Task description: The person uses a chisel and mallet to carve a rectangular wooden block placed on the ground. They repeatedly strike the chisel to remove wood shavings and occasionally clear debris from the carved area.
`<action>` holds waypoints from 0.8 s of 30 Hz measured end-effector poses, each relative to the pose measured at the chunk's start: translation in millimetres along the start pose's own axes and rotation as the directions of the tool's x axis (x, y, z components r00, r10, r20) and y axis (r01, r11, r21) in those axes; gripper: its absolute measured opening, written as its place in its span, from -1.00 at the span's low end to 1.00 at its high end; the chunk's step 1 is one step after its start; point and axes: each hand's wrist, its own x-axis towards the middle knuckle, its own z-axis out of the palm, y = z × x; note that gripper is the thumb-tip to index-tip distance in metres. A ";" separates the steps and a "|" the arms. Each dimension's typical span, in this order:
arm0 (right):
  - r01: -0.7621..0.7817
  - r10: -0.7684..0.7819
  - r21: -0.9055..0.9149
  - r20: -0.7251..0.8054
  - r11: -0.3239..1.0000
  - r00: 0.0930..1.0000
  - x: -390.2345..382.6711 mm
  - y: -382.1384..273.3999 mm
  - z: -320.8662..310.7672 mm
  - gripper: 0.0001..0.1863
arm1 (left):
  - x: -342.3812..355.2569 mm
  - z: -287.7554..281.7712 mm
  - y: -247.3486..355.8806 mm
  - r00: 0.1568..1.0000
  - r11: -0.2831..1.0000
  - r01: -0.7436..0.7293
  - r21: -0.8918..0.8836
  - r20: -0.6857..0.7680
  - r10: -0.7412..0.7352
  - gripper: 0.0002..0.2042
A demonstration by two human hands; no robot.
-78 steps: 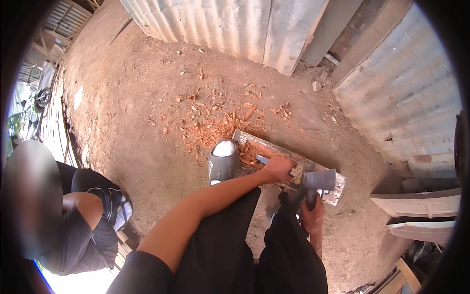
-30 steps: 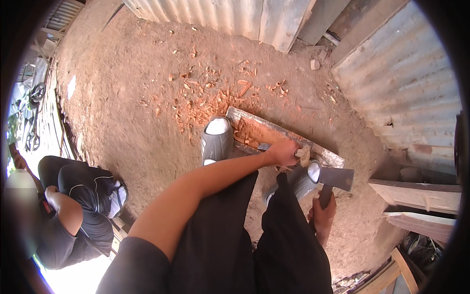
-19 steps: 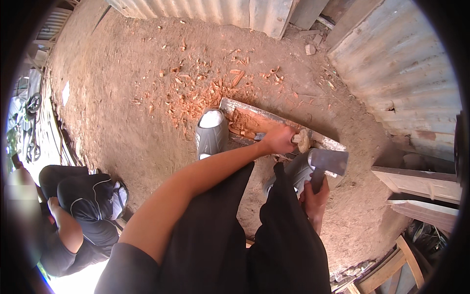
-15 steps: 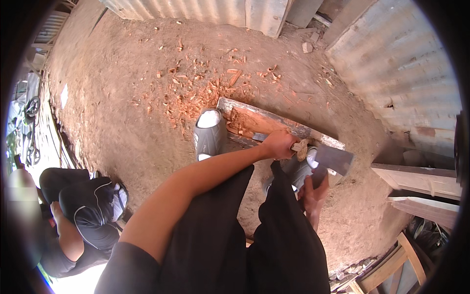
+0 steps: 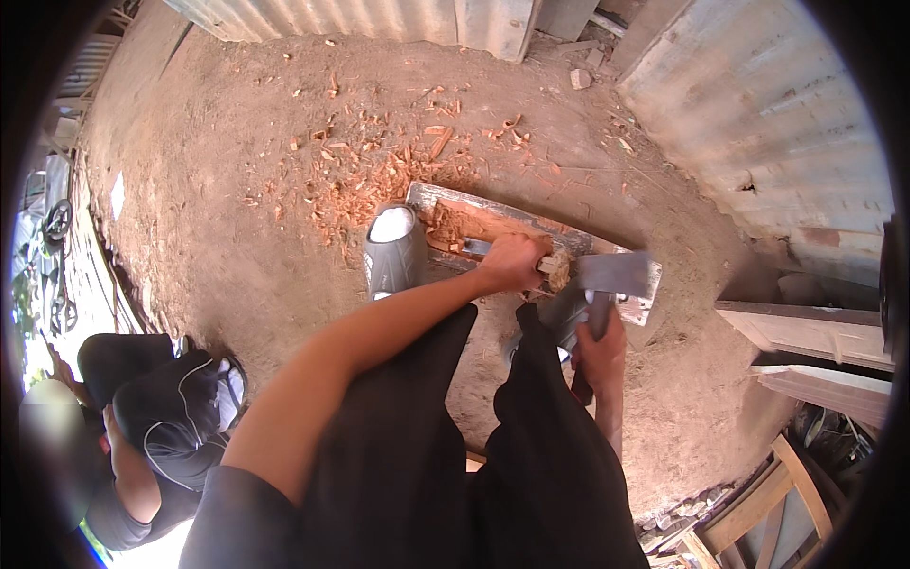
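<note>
My left hand [image 5: 512, 263] is wrapped round the handle of a chisel [image 5: 476, 247]. Its metal blade points left into a hollowed reddish wooden piece [image 5: 507, 220] with a pale, weathered outer face. The frayed butt of the handle sticks out to the right of my fist. In my right hand [image 5: 602, 351] is the dark handle of a hatchet [image 5: 614, 274]. The broad, slightly blurred hatchet head is just right of the chisel's butt, with a small gap appearing between them. Wood chips lie in the hollow near the blade.
My shoe [image 5: 394, 251] stands at the wood's left end; the other is partly hidden near the hatchet. Shavings [image 5: 384, 180] cover the dirt beyond. A seated person [image 5: 156, 398] is at left. Corrugated sheets [image 5: 758, 142], planks [image 5: 806, 332] and a wooden frame [image 5: 758, 507] stand right.
The hatchet has swung left and away from me, its head turning level and coming nearer the chisel's butt. My left hand keeps its grip on the chisel. The whole view has shifted slightly.
</note>
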 end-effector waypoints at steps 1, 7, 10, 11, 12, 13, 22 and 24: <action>-0.016 0.015 0.002 0.055 1.000 0.998 1.3 -1.8 -4.5 -0.66 | -0.1 -0.4 -1.2 1.000 1.000 0.007 0.005 0.002 -0.007 -0.72; 0.151 -0.149 0.007 -0.098 0.989 0.984 12.0 43.2 7.9 -0.67 | 3.8 -0.5 -4.2 0.994 1.000 -0.017 -0.002 -0.110 0.016 -0.59; 0.098 -0.098 0.008 0.098 0.995 0.990 15.8 20.8 3.7 -0.70 | 4.0 -3.8 -15.4 0.996 0.999 0.016 -0.036 -0.082 -0.019 -0.52; -0.015 0.005 0.049 0.189 0.999 0.982 15.0 12.1 -1.2 -0.71 | 3.6 -5.4 -14.2 0.997 0.999 0.025 -0.038 -0.077 -0.028 -0.51; -0.038 0.014 0.127 0.184 0.991 0.983 17.6 16.4 -3.7 -0.77 | 3.2 -7.1 -13.0 0.997 0.999 0.035 -0.040 -0.072 -0.038 -0.49; -0.019 -0.001 0.168 0.117 0.986 0.993 16.8 21.0 -2.3 -0.77 | 3.6 -7.9 -10.9 0.997 0.998 0.045 -0.042 -0.068 -0.048 -0.48; -0.017 -0.009 0.282 0.091 0.959 0.996 10.1 4.3 -8.6 -0.75 | -0.3 -6.0 -13.9 0.992 0.999 -0.009 -0.049 -0.122 0.003 -0.58; 0.061 -0.012 0.390 -0.127 0.919 0.992 8.7 15.8 8.4 -0.78 | 4.0 -4.5 -14.4 0.991 0.998 -0.049 -0.034 -0.126 0.045 -0.58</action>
